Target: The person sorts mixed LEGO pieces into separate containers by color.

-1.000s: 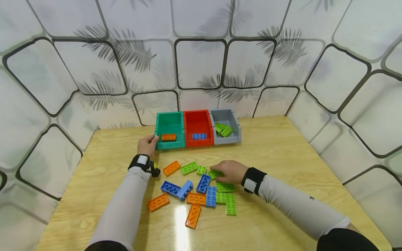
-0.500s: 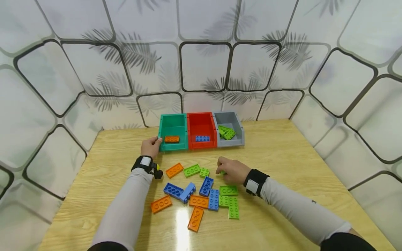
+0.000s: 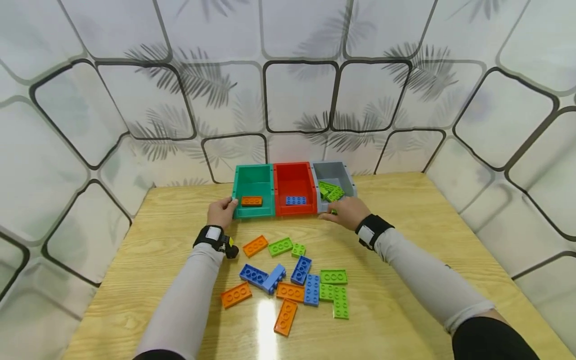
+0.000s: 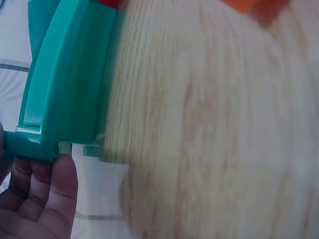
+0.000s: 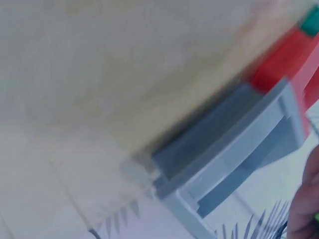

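My left hand (image 3: 220, 212) grips the left side wall of the green bin (image 3: 254, 212); in the left wrist view its fingers (image 4: 60, 184) sit at the bin's corner. At the front of the grey bin (image 3: 330, 167), my right hand (image 3: 348, 212) pinches a lime green toy building brick (image 3: 334, 212), mostly hidden by the fingers. Several lime bricks (image 3: 330, 190) lie inside the grey bin. One orange brick (image 3: 251, 201) is in the green bin, and a blue brick (image 3: 295, 200) is in the red bin (image 3: 294, 177). The three bins stand side by side.
Loose bricks are spread over the wooden table (image 3: 387, 320) in front of the bins: orange ones (image 3: 285, 317), blue ones (image 3: 301, 270) and lime ones (image 3: 334, 276), some touching. A patterned curtain (image 3: 301, 95) encloses the back and both sides.
My right hand picked a lime brick from the loose ones and carried it away from me to the grey bin's front. The left hand stays on the green bin. The view shifted slightly.
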Demonstrator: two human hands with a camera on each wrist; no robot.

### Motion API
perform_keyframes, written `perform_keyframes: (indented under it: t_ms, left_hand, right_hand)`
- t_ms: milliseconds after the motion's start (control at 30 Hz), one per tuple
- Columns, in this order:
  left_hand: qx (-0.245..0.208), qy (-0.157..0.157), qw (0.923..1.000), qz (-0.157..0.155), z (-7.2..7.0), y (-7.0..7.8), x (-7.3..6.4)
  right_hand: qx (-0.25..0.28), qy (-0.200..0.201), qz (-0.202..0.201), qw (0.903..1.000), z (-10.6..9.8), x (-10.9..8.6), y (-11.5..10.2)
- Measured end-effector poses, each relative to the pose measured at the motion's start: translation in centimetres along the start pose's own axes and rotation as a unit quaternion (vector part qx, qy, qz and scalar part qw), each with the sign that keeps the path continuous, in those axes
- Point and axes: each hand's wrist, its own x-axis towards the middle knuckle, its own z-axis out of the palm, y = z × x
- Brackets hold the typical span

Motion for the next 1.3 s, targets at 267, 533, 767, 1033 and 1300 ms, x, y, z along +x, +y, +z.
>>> perform_keyframes:
  t_ms: [267,533,767,1033,1300]
  left_hand:
    - [0.000,-0.002,1.0000,-0.002,0.0,-0.3,0.2]
    - [-0.003,-0.001,1.0000,-0.003,0.1,-0.5,-0.2]
    - [0.009,0.003,1.0000,0.003,-0.1,0.0,-0.4]
    - [-0.001,-0.002,1.0000,-0.001,0.0,0.0,-0.2]
    - [0.012,-0.004,0.9999,0.004,-0.1,-0.4,0.2]
  right_hand:
    - [0.041,0.018,0.093,0.9946,0.5,3.5,1.6]
    - [0.066,0.032,0.140,0.9874,1.8,6.0,2.0]
    - [0.072,0.013,0.197,0.9776,3.4,7.6,2.6]
    - [0.089,0.013,0.209,0.9738,4.7,6.8,3.9]
    - [0.103,-0.029,0.161,0.9812,4.3,6.5,4.1]
